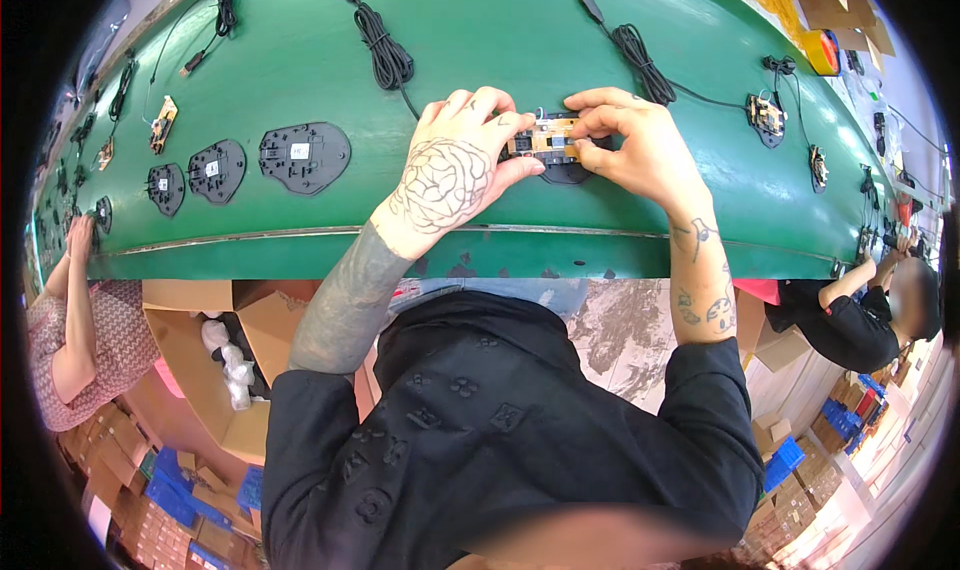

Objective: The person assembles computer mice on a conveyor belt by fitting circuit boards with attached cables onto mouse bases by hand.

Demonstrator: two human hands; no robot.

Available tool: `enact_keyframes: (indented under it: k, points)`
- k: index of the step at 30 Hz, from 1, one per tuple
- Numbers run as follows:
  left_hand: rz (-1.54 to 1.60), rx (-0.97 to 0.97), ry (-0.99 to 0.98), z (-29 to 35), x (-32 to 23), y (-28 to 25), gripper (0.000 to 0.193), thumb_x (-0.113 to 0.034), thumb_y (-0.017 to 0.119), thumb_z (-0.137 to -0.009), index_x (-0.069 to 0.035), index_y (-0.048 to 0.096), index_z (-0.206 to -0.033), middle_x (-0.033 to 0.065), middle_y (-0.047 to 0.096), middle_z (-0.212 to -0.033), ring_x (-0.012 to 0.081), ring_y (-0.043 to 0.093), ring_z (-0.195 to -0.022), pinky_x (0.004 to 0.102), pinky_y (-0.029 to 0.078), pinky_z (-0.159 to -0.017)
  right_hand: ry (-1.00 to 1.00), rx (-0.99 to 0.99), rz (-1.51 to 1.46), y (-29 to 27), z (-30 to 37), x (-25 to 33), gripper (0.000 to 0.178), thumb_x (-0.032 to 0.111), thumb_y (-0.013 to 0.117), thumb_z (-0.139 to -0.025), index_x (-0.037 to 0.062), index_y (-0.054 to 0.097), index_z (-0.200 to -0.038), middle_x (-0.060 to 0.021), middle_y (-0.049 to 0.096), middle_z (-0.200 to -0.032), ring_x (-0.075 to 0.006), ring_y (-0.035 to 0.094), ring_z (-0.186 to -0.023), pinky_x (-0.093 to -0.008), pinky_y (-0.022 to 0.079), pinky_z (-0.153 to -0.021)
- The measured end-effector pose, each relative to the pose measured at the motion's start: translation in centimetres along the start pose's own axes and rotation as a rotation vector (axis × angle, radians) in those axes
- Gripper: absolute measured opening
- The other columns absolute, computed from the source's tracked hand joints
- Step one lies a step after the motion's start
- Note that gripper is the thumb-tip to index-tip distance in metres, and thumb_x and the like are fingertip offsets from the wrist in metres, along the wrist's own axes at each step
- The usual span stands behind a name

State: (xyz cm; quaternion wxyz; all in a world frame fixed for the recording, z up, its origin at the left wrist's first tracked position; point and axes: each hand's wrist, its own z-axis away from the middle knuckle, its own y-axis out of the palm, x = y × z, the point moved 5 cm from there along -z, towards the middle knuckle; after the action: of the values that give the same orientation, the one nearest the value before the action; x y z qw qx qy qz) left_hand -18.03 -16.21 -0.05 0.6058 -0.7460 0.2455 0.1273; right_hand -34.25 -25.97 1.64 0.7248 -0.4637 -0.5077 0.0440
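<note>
A tan circuit board [550, 138] lies over a black plastic mouse base [567, 176] on the green bench, right in front of me. My left hand [447, 170] pinches the board's left end between thumb and fingers. At its right end, my right hand [643, 150] grips the board with bent fingers and the thumb. Part of the base sticks out below the board; the rest is hidden under the board and my fingers. A coiled black cable [383, 52] runs down toward my left hand, and where it ends is hidden.
Several black bases, such as this one [305, 158], lie to the left. A coiled cable [640, 65] leads right to a base with a board [767, 118]. Other people sit at both sides. An open cardboard box [190, 355] stands below the bench [480, 30] at left.
</note>
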Motion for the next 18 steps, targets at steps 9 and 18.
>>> enact_keyframes:
  k: [9, 18]
  points:
    - [-0.002, 0.007, -0.003, 0.3, -0.2, 0.1, 0.044, -0.04, 0.078, -0.079, -0.012, 0.068, -0.112, 0.0027, 0.059, -0.109, 0.0231, 0.056, -0.101, 0.0383, 0.045, -0.088, -0.022, -0.033, 0.037, 0.7, 0.2, -0.3, 0.014, 0.009, 0.073, -0.075, 0.0045, 0.071, -0.088, -0.0086, 0.068, -0.114, -0.0275, 0.068, -0.095, -0.0361, 0.054, -0.085]
    - [-0.029, -0.036, 0.0, 1.3, 1.0, -2.3, 0.029, -0.027, 0.077, -0.081, -0.01, 0.067, -0.103, 0.0044, 0.06, -0.103, 0.0244, 0.057, -0.099, 0.04, 0.043, -0.09, -0.044, -0.126, -0.14, 0.5, 0.7, -1.5, 0.012, 0.013, 0.075, -0.079, 0.0064, 0.072, -0.089, -0.0064, 0.068, -0.114, -0.026, 0.067, -0.099, -0.0349, 0.054, -0.086]
